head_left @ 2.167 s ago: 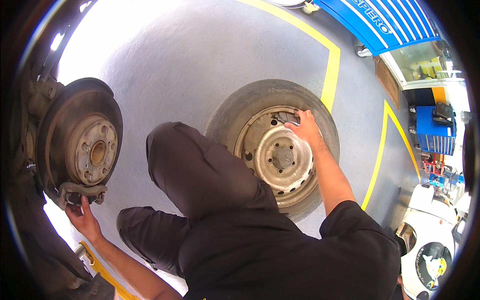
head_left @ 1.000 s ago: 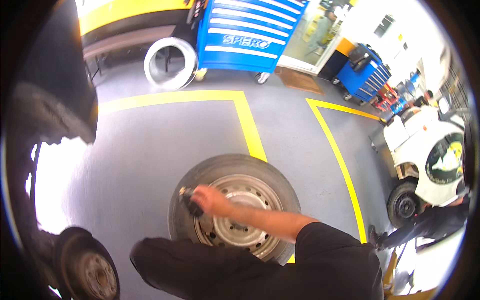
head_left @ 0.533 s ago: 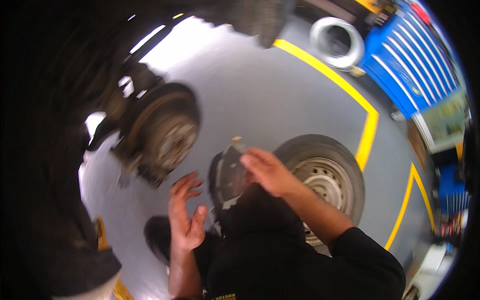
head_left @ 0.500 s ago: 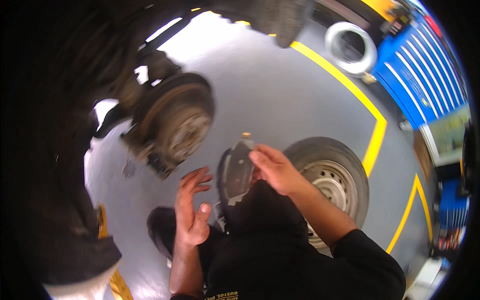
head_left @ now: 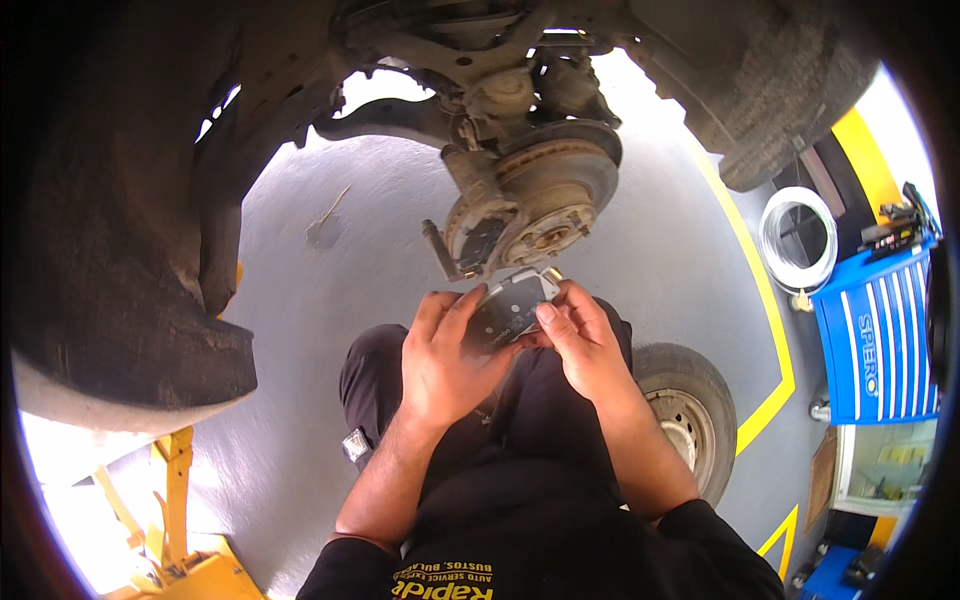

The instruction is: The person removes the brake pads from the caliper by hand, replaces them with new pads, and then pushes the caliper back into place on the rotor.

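A dark grey brake pad [head_left: 508, 306] with a metal backing is held in front of my knees. My left hand [head_left: 440, 355] is closed on its left end, and my right hand [head_left: 583, 345] pinches the right end between thumb and fingers. Just beyond the pad, the rusty brake disc [head_left: 592, 170] and its hub [head_left: 552, 235] hang from the vehicle's suspension. A caliper bracket [head_left: 478, 190] sits at the disc's left side, apart from the pad.
A wheel with its tyre [head_left: 712, 385] lies on the floor by my right leg. A dark fender [head_left: 130, 330] looms at left, above a yellow stand [head_left: 175, 490]. Coiled pale hose [head_left: 775, 255] and a blue tool cabinet [head_left: 850, 340] are at far right.
My left hand was open beside the brake pad and now grips it along with the right. My view has swung left, so the disc appears more central.
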The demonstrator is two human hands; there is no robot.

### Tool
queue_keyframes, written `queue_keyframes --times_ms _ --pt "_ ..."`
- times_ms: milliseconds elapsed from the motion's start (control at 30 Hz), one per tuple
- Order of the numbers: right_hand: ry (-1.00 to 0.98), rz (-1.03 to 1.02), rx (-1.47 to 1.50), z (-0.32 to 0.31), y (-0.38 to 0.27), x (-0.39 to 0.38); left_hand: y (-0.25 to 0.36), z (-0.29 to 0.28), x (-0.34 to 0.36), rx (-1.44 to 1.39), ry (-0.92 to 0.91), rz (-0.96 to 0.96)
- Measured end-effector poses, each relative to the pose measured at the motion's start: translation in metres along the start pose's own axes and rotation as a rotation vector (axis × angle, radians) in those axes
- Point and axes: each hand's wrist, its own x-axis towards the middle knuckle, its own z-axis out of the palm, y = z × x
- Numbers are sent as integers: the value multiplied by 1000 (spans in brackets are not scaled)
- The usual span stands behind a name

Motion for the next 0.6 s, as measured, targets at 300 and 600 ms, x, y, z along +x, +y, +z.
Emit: queue_keyframes --times_ms 300,600 --pt "-94 -905 -1078 35 0 19 -26 0 -21 -865 244 -551" --pt "-446 -1138 -1298 43 14 34 -35 -18 -8 -1795 206 -795"
